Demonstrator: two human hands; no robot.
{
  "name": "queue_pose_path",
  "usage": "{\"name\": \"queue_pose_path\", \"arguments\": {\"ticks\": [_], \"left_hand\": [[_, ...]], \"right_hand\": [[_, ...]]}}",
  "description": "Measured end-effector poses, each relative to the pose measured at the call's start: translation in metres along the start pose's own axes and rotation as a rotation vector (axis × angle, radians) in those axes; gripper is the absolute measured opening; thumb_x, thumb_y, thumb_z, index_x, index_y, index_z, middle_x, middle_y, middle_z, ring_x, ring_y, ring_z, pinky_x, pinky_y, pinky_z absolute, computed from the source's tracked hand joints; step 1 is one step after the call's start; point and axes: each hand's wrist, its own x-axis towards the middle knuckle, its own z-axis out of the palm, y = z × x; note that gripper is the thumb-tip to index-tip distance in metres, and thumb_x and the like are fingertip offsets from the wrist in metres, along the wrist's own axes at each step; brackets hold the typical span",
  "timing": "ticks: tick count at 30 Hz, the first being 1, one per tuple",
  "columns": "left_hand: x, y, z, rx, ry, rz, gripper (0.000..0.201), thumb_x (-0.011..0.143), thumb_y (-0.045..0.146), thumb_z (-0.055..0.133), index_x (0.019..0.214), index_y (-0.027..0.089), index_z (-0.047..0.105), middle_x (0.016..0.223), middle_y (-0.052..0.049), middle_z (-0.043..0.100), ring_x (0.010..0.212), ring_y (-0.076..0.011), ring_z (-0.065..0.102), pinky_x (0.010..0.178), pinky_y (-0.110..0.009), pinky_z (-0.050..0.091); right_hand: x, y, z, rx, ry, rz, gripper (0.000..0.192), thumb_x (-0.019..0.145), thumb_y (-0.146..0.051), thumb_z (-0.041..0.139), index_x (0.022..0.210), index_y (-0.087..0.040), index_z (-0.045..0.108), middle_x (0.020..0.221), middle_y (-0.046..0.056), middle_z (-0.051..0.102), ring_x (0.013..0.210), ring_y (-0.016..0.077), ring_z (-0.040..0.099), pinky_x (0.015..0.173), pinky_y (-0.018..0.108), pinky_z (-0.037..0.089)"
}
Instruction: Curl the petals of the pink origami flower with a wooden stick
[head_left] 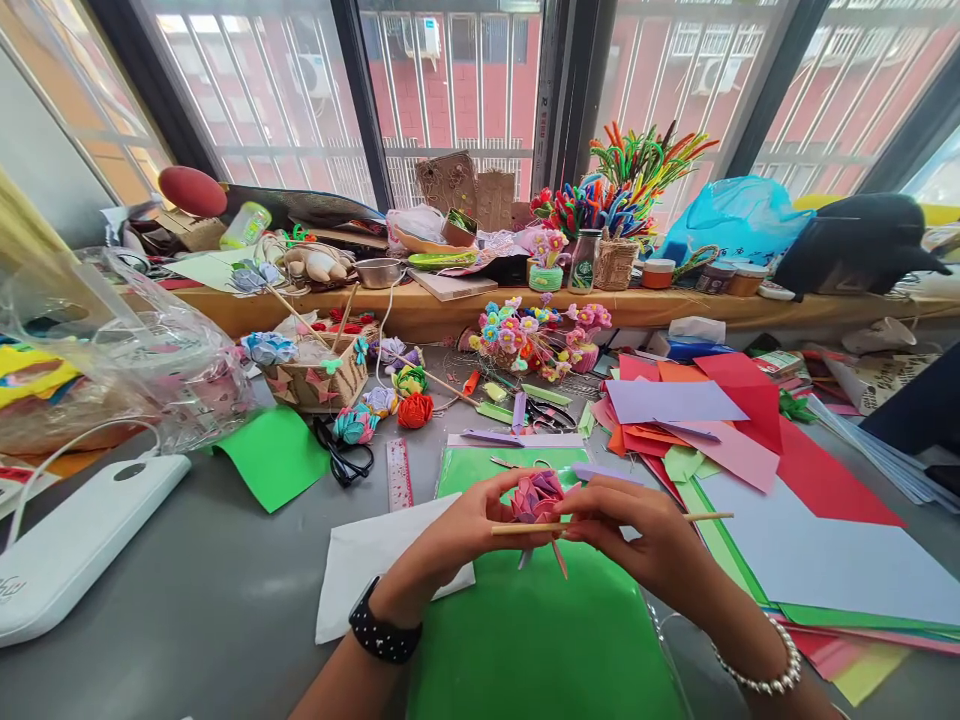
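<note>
My left hand (480,515) cups a folded paper flower (536,497) in pink and purple, its fingers curled round the left side. Paper strips hang below the bloom. At the flower's right edge are the closed fingertips of my right hand (626,515). A thin wooden stick (517,529) runs level across the front of the flower, through my right hand and out past its far side. Both hands are above a green cutting mat or folder (540,640). A white folded paper (352,570) lies partly under my left forearm.
Coloured paper sheets (840,550) are piled on the right. A pink ruler (399,475), black-handled scissors (349,455) and finished paper flowers (415,410) lie ahead. A decorated basket (322,380) stands back left, near a white power strip or charger (90,540). Crafts crowd the window ledge (420,300).
</note>
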Motion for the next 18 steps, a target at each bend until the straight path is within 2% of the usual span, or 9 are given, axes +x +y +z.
{"name": "queue_pose_path", "arguments": {"ticks": [3, 6, 11, 18], "left_hand": [[0.0009, -0.0011, -0.0008, 0.016, -0.003, -0.011, 0.063, 0.057, 0.022, 0.076, 0.115, 0.021, 0.051, 0.081, 0.0, 0.064, 0.072, -0.0127, 0.058, 0.068, -0.024, 0.042], [0.0001, -0.001, -0.0003, 0.064, -0.002, 0.017, 0.054, 0.061, 0.026, 0.073, 0.111, 0.02, 0.054, 0.085, -0.002, 0.064, 0.073, -0.0137, 0.059, 0.069, -0.025, 0.043], [0.0003, -0.0033, 0.0021, 0.153, -0.041, 0.038, 0.046, 0.063, 0.028, 0.072, 0.105, 0.019, 0.056, 0.099, -0.004, 0.061, 0.082, -0.016, 0.058, 0.069, -0.024, 0.043], [-0.0009, -0.0038, 0.0013, 0.163, -0.098, 0.05, 0.036, 0.065, 0.025, 0.07, 0.098, 0.018, 0.057, 0.091, -0.001, 0.06, 0.082, -0.0149, 0.056, 0.07, -0.023, 0.041]], "right_hand": [[0.0002, -0.0011, 0.0002, 0.0, -0.033, 0.022, 0.016, 0.085, -0.023, 0.051, 0.096, -0.021, 0.062, 0.07, 0.001, 0.059, 0.057, 0.0108, 0.053, 0.049, 0.02, 0.041], [0.001, -0.0034, 0.0009, 0.024, -0.059, 0.039, 0.016, 0.084, -0.025, 0.052, 0.096, -0.021, 0.062, 0.07, 0.001, 0.059, 0.056, 0.0105, 0.051, 0.048, 0.02, 0.04], [0.0034, -0.0071, 0.0021, 0.077, -0.106, 0.134, 0.011, 0.08, -0.027, 0.058, 0.078, -0.018, 0.064, 0.066, 0.0, 0.06, 0.054, 0.0099, 0.049, 0.047, 0.019, 0.038], [0.004, -0.0038, 0.0018, 0.066, -0.11, 0.184, 0.009, 0.079, -0.023, 0.059, 0.077, -0.019, 0.067, 0.065, 0.0, 0.056, 0.055, 0.0098, 0.049, 0.047, 0.018, 0.038]]}}
